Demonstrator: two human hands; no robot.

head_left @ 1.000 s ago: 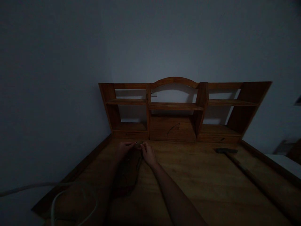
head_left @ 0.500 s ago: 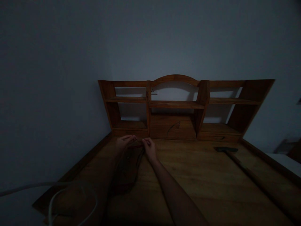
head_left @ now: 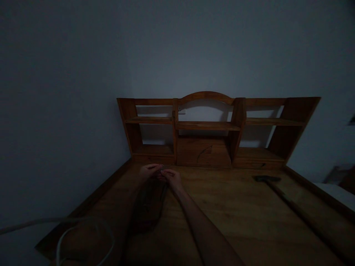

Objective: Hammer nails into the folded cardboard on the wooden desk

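My left hand (head_left: 148,172) and right hand (head_left: 173,179) pinch closed, on what I can't tell, at the far end of the bundle (head_left: 150,207), lying lengthwise toward me on the desk (head_left: 227,207), neither clearly nearer.

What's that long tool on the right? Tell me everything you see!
The long tool looks like a hammer, with a dark, perhaps metal head and a long, brownish, wooden-looking handle. It lies on the wooden surface, head toward the shelves, handle slanting to the lower right, its end unclear. Only the surface seems to touch it.
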